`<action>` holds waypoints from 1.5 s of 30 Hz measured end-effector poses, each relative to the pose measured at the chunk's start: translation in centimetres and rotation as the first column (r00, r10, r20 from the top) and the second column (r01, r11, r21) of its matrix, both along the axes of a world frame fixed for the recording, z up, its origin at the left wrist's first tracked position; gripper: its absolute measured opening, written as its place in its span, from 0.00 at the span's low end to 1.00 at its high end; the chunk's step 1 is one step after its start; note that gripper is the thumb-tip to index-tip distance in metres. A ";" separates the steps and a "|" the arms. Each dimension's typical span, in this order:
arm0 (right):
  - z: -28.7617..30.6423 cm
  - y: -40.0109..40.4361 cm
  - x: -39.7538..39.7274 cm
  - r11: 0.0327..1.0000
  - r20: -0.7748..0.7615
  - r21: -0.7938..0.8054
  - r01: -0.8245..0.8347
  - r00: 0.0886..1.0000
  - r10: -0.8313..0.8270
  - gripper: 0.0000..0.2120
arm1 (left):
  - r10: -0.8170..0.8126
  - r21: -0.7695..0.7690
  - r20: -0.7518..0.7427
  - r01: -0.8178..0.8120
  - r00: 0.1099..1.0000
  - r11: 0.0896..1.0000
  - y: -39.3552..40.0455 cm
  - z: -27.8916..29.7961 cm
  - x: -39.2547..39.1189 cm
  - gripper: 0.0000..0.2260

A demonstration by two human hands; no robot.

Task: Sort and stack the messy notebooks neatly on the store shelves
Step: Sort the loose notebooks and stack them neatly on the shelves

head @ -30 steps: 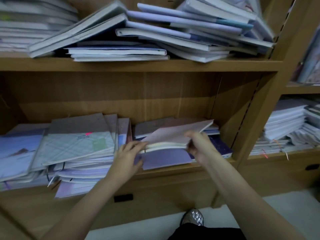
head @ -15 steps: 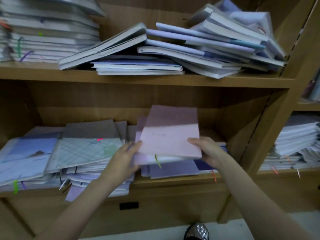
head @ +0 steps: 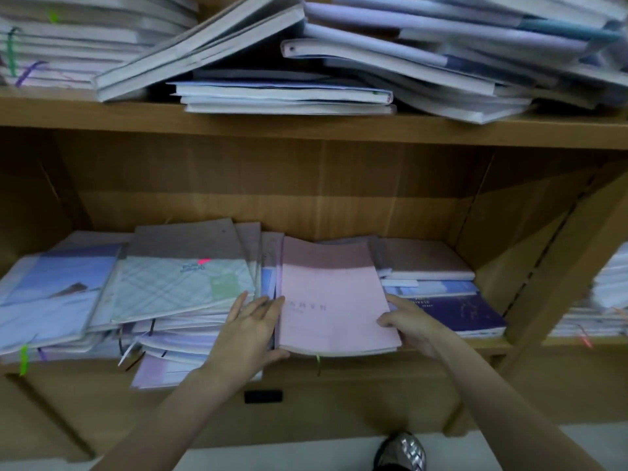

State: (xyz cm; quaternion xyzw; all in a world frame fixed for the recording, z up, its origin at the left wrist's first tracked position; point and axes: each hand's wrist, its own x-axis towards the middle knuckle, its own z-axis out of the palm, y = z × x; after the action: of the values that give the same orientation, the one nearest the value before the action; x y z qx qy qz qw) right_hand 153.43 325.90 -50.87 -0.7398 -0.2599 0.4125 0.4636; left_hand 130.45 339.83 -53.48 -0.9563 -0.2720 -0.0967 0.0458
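progress: early | pink notebook (head: 334, 300) squared by left hand (head: 249, 329) fingers straight, right hand (head: 413, 326) gripping its edge | left: slumped lower piles (head: 153, 300), upper-shelf heap (head: 373, 62)

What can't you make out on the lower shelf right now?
- Head view: print on the pink notebook is too small and blurred to read.
- Notebooks beneath it: hidden by its cover; count unknown.
- Left hand covers the pile edge there.
- Right hand fingertips hidden under the pink notebook's edge.

Wooden shelving unit (head: 306, 130), pale floor (head: 272, 453), dim light
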 end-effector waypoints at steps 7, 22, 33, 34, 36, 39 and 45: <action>0.7 1.7 -1.5 0.987 0.028 0.158 0.024 0.999 -0.029 0.20 | 0.087 0.134 -0.063 -0.078 0.994 0.988 -2.0 0.0 1.9 0.43; -0.3 3.3 6.8 0.970 0.183 0.105 0.220 0.954 -0.237 0.23 | 0.267 -0.159 0.457 -0.218 0.848 0.963 3.0 5.8 5.5 0.10; -1.0 11.1 4.6 0.822 -0.279 0.197 0.534 0.834 -0.475 0.09 | 0.186 -0.157 0.560 -0.117 0.807 0.981 4.6 5.3 5.1 0.09; -1.0 11.3 4.1 0.842 -0.285 0.191 0.504 0.850 -0.443 0.08 | 0.185 -0.156 0.561 -0.116 0.807 0.981 4.8 5.2 5.1 0.09; -0.5 10.6 3.7 0.856 -0.289 0.216 0.471 0.868 -0.405 0.04 | 0.197 -0.163 0.560 -0.126 0.805 0.979 5.1 5.1 4.9 0.09; 0.8 8.1 5.6 0.760 -0.399 0.307 0.573 0.802 -0.443 0.13 | 0.195 -0.164 0.561 -0.123 0.805 0.979 5.0 5.1 4.9 0.07; 1.7 1.7 12.9 0.494 -0.583 0.295 0.818 0.564 -0.585 0.07 | 0.202 -0.147 0.479 -0.149 0.854 0.978 4.4 4.6 5.2 0.09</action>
State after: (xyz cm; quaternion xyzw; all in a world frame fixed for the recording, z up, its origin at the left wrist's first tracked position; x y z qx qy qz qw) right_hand 166.28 327.57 -49.15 -0.5137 0.0723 0.2338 0.8223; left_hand 135.69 344.24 -48.86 -0.8725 -0.3654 -0.3177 -0.0663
